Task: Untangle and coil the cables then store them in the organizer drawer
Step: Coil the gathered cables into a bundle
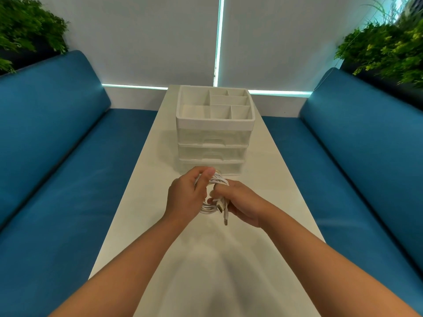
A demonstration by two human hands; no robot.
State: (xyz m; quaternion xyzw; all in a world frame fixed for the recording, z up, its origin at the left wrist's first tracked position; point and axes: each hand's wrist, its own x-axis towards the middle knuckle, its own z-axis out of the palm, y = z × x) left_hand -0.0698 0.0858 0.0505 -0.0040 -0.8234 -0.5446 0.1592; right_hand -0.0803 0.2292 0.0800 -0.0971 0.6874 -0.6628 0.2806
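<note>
Blue cushioned benches flank a long white table, with potted greenery in the back corners. The organizer stands mid-table, its three clear drawers apparently closed. Just before it, above the tabletop, the left hand and right hand both grip a coiled white cable; its connector ends point toward the camera.

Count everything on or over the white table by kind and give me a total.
White plastic drawer organizer with clear drawers: 1
Coiled white cable bundle, held over the table by both hands (left, right): 1 (number of separate cables inside cannot be told)
Hands: 2
Total: 4
</note>
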